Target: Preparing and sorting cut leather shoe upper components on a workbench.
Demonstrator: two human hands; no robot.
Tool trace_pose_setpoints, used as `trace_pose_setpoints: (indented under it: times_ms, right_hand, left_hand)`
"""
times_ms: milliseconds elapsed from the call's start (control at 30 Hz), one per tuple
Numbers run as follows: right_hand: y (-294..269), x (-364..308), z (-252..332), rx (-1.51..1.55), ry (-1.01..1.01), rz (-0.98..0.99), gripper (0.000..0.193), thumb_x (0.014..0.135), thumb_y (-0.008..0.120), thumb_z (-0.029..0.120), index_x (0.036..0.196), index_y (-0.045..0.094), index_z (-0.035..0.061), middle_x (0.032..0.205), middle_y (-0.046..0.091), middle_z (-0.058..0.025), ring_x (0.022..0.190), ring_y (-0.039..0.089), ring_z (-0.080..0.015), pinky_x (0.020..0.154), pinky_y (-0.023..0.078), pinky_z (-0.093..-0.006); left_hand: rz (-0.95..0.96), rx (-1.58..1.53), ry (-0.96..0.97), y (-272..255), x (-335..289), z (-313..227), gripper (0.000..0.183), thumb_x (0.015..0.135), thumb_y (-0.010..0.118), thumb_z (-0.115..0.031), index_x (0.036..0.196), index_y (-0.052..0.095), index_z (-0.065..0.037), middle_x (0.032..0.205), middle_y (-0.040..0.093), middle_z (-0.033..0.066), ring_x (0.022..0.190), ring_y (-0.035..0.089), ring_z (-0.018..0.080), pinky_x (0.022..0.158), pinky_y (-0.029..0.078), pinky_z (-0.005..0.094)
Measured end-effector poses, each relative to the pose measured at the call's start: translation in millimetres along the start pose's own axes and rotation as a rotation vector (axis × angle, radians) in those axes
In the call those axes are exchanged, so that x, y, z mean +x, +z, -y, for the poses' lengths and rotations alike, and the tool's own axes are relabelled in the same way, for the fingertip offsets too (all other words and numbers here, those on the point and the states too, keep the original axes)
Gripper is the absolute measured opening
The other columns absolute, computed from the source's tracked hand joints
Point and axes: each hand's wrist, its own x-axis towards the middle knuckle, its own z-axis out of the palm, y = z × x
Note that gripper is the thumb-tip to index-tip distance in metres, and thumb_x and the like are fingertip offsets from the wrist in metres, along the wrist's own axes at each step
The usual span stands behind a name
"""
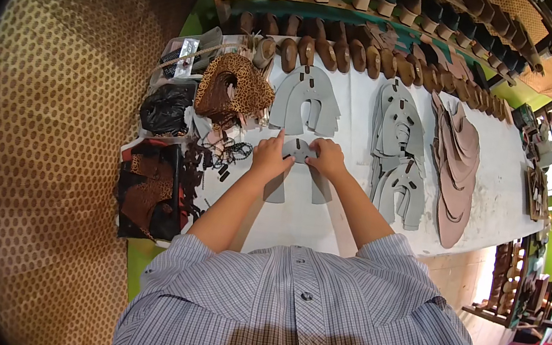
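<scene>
A grey U-shaped shoe upper piece point(301, 152) lies before me on the white table, its curved end farthest from me and a small dark tab on that curve. My left hand point(271, 158) grips the left side of the curve, one finger pointing away from me. At the right side, my right hand point(328, 160) holds the same piece with thumb and fingers. Its two legs show between my forearms. Just beyond sits a stack of matching grey uppers point(297, 93), also with dark tabs.
More grey uppers point(400, 130) overlap to the right, beside a fanned row of pinkish-beige pieces point(454, 174). Leopard-print material point(235, 84), a black bag point(166, 111) and a box of scraps point(145, 189) crowd the left. Shoe lasts point(343, 55) line the back below a shelf.
</scene>
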Motion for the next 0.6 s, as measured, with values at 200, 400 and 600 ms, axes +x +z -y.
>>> trace_pose_setpoints:
  times_ms: [200, 400, 600]
  right_hand:
    - [-2.9, 15.1, -13.7, 0.420, 0.061, 0.229, 0.021, 0.073, 0.067, 0.023, 0.088, 0.060, 0.0096, 0.077, 0.063, -0.0061, 0.070, 0.058, -0.0204, 0.065, 0.046, -0.0325]
    - [-19.2, 37.6, -9.5, 0.466, 0.018, 0.530, 0.020, 0.078, 0.064, 0.026, 0.085, 0.067, 0.0079, 0.077, 0.064, -0.0067, 0.072, 0.058, -0.0143, 0.069, 0.045, -0.0273]
    - [-25.4, 59.2, 2.3, -0.065, -0.224, 0.738, 0.020, 0.073, 0.064, 0.024, 0.089, 0.070, 0.0129, 0.080, 0.067, -0.0068, 0.072, 0.061, -0.0200, 0.066, 0.047, -0.0321]
  left_hand:
    - [0.055, -0.003, 0.224, -8.9, 7.0, -0.5, 0.031, 0.067, 0.068, -0.023, 0.095, 0.062, -0.014, 0.095, 0.056, 0.0044, 0.098, 0.050, 0.0254, 0.084, 0.035, 0.0412]
    - [-0.025, -0.035, 0.397, -2.9, -0.4, -4.1, 0.018, 0.063, 0.067, -0.013, 0.081, 0.063, -0.013, 0.086, 0.058, 0.0010, 0.090, 0.054, 0.0216, 0.080, 0.035, 0.0384]
    - [-0.012, -0.085, 0.331, 0.9, -1.6, -6.1, 0.017, 0.064, 0.063, -0.009, 0.081, 0.063, -0.011, 0.085, 0.061, 0.0026, 0.085, 0.057, 0.0228, 0.076, 0.038, 0.0373]
